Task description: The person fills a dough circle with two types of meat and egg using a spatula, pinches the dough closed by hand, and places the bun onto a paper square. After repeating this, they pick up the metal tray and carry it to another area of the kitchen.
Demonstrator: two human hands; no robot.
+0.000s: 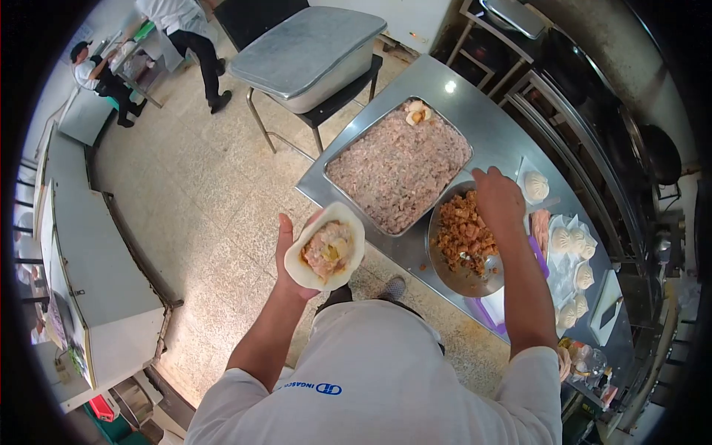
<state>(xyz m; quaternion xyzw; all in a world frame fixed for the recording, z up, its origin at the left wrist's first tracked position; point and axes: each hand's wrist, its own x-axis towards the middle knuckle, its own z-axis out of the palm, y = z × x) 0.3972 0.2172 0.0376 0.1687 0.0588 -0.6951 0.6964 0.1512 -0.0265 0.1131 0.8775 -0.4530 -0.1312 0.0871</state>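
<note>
On left hand (285,251), one filled wrapper (327,248)

1. I see a pale speckled floor (208,193) filling most of the left half.
2. A steel surface (495,130) runs diagonally on the right, with a bright light spot (449,87) glaring on it.
3. A metal-legged chair (326,111) at its far end carries a lidded steel tub (308,52).
4. A long white counter (96,252) lines the left wall, and a red crate (101,408) sits near its close end.
5. Dark racks (593,126) stand behind the surface.
6. Top left, far off, there's a standing person (185,33) and a second person (96,74) bent low beside them.
</note>
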